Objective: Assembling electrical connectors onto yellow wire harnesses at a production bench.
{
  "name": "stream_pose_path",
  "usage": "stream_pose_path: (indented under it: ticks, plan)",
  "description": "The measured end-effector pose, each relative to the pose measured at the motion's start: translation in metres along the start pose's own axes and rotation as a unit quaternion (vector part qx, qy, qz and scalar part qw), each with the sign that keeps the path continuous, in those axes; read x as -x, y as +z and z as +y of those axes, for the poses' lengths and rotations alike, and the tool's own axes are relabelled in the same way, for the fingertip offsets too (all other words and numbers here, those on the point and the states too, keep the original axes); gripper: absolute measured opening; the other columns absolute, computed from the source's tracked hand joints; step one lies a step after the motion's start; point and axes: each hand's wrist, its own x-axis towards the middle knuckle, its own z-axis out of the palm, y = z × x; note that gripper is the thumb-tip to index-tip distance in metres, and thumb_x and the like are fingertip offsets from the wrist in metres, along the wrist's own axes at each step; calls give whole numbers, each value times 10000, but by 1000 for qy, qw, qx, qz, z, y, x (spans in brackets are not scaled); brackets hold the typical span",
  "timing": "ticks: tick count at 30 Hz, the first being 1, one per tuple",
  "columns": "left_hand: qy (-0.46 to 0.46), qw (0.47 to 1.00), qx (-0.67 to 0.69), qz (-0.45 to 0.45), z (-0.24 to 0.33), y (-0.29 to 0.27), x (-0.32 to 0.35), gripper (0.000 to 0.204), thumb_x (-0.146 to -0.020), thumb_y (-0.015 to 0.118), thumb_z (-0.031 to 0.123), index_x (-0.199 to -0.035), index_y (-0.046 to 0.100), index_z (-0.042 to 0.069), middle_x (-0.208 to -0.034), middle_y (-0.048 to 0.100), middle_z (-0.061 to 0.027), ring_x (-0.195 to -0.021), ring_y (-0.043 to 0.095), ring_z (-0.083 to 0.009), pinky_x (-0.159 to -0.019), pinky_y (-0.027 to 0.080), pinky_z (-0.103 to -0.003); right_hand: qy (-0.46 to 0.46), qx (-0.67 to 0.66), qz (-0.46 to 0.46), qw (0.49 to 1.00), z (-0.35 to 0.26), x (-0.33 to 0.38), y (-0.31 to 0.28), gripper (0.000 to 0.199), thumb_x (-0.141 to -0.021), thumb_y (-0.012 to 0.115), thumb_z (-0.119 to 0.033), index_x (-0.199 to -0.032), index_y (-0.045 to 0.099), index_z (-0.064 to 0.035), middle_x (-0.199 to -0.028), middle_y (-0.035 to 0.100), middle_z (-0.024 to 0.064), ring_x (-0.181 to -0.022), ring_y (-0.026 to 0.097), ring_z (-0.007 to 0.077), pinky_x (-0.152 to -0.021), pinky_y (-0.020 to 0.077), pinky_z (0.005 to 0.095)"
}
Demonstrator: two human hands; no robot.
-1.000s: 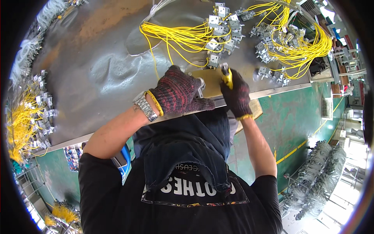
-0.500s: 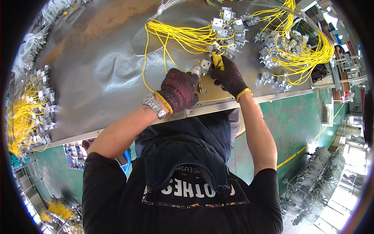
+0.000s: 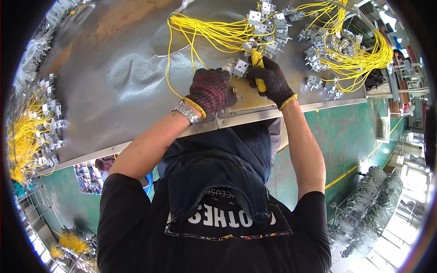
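Both of the worker's hands are gloved and at work close together near the front edge of a metal bench [image 3: 114, 120]. The piece in question, a grey metal bracket [image 3: 241, 68], sits between them, just above a brass-coloured plate [image 3: 255, 99] at the bench edge.

Left hand [image 3: 211, 88]: fingers curled inward, index side against the near-left side of the bracket. Whether it pinches the bracket or merely steadies it, I cannot tell; the palm side is hidden. A silver wristwatch [image 3: 184, 112] is worn above the glove cuff.

Right hand [image 3: 273, 82]: fingers closed firmly around a yellow-handled tool [image 3: 257, 58], part of which shows above the fingers and part below. The hand stands just to the right of the bracket. The tool's working end is too small to identify.

Two loose yellow wires run down to the left glove from a wire bundle [image 3: 209, 31] lying on the bench beyond the hands. A cluster of brackets [image 3: 268, 32] lies at the bundle's right end. Farther right is a second wire bundle [image 3: 375, 57], likewise with brackets. A wire pile [image 3: 29, 134] occupies the bench's far left side.
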Motion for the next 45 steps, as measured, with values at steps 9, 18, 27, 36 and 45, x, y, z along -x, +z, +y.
stream_pose_path:
  ticks: [9, 18, 27, 36, 45]
  plan:
    - [15, 999, -31, 32, 1, -1, 9, 853, -692, 777, 521, -1369, 520, 71, -1150, 657, -156, -1074, 636, -335, -930, 466, -446, -57, -53, 0, 997, 10, 8, -2, 345, -857, 707, -159, -1164, 619, -32, -848, 673, 69, -604, 630, 156, -480, 455, 267]
    - [60, 994, 42, 82, 0, 5, 10, 815, -674, 792, 465, -1357, 557, 87, -1243, 605, -158, -1157, 586, -334, -998, 432, -461, -107, -4, 22, 994, 3, 26, -5, 330, -841, 742, -111, -1127, 600, -27, -791, 653, 60, -656, 639, 141, -522, 487, 273]
    - [126, 991, 6, 47, -5, -1, 21, 735, -692, 803, 433, -1316, 603, 99, -1257, 588, -136, -1194, 554, -319, -1025, 393, -475, -216, 296, 106, 924, 18, 60, 28, 355, -822, 782, -168, -1104, 630, -15, -902, 689, 143, -784, 667, 261, -720, 529, 402]
    - [121, 992, 16, 12, -1, -11, 18, 749, -701, 800, 450, -1322, 588, 90, -1353, 570, -146, -1247, 539, -334, -1045, 387, -465, -215, 328, 129, 910, 15, 66, 42, 348, -832, 762, -223, -1107, 629, -56, -951, 685, 185, -907, 669, 398, -778, 529, 459]
    - [128, 991, -10, 23, -2, -1, 20, 740, -708, 799, 495, -1298, 612, 90, -1379, 555, -139, -1259, 526, -326, -1042, 381, -463, -240, 372, 135, 887, 14, 65, 41, 317, -824, 772, -181, -1072, 637, -36, -904, 694, 176, -836, 692, 361, -734, 534, 420]
